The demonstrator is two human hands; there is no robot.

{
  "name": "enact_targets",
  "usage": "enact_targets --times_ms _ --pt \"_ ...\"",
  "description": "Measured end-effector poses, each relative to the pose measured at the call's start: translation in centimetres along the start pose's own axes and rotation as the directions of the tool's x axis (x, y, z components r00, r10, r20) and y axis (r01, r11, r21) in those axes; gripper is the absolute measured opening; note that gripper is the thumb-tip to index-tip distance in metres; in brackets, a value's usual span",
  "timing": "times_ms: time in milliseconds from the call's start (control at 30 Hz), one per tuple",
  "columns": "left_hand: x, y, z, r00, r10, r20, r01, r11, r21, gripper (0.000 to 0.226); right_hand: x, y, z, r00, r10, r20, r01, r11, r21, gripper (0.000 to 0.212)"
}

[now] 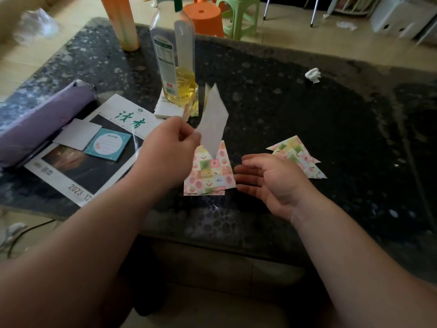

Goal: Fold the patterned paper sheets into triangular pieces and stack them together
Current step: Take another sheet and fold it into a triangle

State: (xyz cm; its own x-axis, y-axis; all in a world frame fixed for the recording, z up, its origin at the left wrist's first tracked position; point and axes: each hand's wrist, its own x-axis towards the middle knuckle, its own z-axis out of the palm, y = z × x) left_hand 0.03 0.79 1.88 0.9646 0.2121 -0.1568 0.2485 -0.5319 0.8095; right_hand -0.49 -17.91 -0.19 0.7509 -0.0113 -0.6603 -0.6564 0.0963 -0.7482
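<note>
Between left fingers (187,135), one sheet (214,120)

The left hand (170,147) pinches one paper sheet (214,119) at its edge and holds it raised, plain white side toward the camera. Below it, a stack of patterned sheets (210,176) lies on the dark speckled worktop (283,102). The right hand (267,178) is open, fingers relaxed, just beside the stack's right edge. A pile of folded triangular pieces (299,155) lies near the right hand, farther back. An oil bottle (175,55) stands upright behind the raised sheet.
</note>
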Motion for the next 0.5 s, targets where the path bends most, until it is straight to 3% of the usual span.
enact_targets --times_ms 33,100,167,267,367,500 --pt "-0.1 0.2 0.0 0.998 -0.052 0.028 0.055 0.985 -0.164 0.009 -0.1 0.1 -0.2 1.000 -0.006 -0.007 0.006 1.000 -0.005 0.010" --pt "-0.5 0.5 0.4 0.981 -0.112 0.161 0.180 0.845 -0.504 0.010 -0.4 0.2 -0.7 1.000 -0.012 -0.021 0.012 1.000 -0.002 0.011" --pt "-1.1 0.5 0.9 0.956 -0.080 0.284 0.255 0.706 -0.661 0.014 -0.7 0.2 -1.4 1.000 -0.003 -0.015 0.003 1.000 0.027 0.013" --pt "-1.7 0.1 1.8 0.931 -0.008 0.365 0.283 0.648 -0.707 0.018 -1.5 0.2 -2.6 0.999 0.032 0.039 -0.036 0.995 0.097 0.023" --pt "-2.4 -0.1 2.4 0.908 0.035 0.417 0.277 0.696 -0.662 0.023 -2.4 0.2 -3.9 0.997 -0.008 0.076 -0.005 0.985 0.173 0.024" --pt "-3.4 0.2 3.5 0.893 0.047 0.448 0.219 0.823 -0.524 0.023 -2.9 0.6 -5.9 0.983 -0.140 -0.115 0.153 0.982 0.113 0.015"
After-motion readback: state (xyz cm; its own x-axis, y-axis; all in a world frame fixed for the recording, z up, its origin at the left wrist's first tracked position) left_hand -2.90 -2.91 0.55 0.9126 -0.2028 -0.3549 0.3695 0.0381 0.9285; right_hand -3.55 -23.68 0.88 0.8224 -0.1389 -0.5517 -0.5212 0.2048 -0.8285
